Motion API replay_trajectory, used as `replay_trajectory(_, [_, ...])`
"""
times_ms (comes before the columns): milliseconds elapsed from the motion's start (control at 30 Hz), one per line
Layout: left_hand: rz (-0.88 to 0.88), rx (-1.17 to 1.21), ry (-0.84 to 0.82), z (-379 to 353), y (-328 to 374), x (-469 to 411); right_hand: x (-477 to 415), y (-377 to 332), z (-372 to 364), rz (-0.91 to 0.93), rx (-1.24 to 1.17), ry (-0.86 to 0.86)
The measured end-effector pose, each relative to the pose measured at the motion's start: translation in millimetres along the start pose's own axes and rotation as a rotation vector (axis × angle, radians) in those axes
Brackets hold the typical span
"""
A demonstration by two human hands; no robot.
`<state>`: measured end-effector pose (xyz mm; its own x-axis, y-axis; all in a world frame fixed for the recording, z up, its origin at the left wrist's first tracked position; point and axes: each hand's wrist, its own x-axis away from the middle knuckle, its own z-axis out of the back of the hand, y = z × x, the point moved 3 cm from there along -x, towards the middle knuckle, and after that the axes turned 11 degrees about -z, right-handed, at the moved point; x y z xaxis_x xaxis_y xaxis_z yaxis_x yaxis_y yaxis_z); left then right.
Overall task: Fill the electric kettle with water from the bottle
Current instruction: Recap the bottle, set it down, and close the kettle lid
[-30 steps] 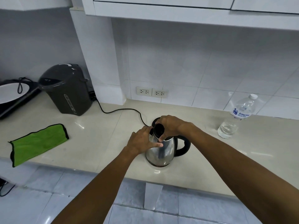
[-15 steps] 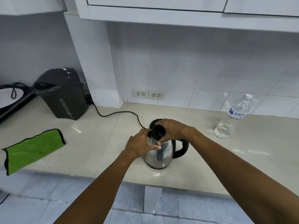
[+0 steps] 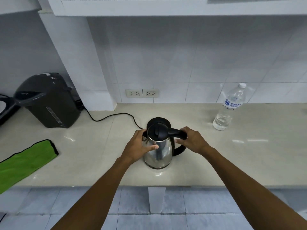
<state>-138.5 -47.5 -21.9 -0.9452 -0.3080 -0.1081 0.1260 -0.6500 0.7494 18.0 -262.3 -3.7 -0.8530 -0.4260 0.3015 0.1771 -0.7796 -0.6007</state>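
Observation:
A steel electric kettle [image 3: 163, 153] with a black lid [image 3: 158, 132] and black handle stands near the counter's front edge. The lid sits down on its top. My left hand [image 3: 138, 146] grips the kettle's left side, with the thumb lying across the steel body. My right hand [image 3: 191, 140] is wrapped around the top of the handle. A clear water bottle [image 3: 230, 107] with a white cap and blue label stands upright at the back right, apart from both hands, with a little water at its bottom.
A black round base [image 3: 159, 120] shows just behind the kettle, with a black cord [image 3: 113, 115] running left from it. A dark water dispenser [image 3: 48, 102] stands at the back left, a green cloth [image 3: 25, 160] lies at the front left, and wall sockets [image 3: 142, 93] sit behind.
My right hand has moved off the kettle's top and onto the handle, which uncovers the lid. My left hand stays on the kettle's side. The view has shifted slightly.

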Motion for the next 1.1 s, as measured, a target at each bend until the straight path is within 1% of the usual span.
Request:
replay_trajectory(100, [0.009,0.059,0.036,-3,-3,1,-1,7,-3,-0.035,-0.094,0.041])
replay_trajectory(200, [0.038,0.097,0.063,-6,-10,0,-2,14,-7,-0.073,-0.209,0.043])
replay_trajectory(333, [0.165,0.314,0.122,-15,-14,6,2,23,-17,-0.15,-0.315,0.038])
replay_trajectory(367, [0.172,0.353,0.125,-18,-15,7,2,25,-19,-0.157,-0.328,0.045])
replay_trajectory(567, [0.147,0.449,0.154,-21,-13,5,-1,21,-18,-0.13,-0.362,0.085])
replay_trajectory(733, [0.134,0.458,0.142,-20,-12,-6,-9,20,-13,-0.1,-0.359,0.089])
replay_trajectory(1100, [0.091,0.506,0.209,2,0,-65,-64,-12,27,-0.013,-0.331,0.119])
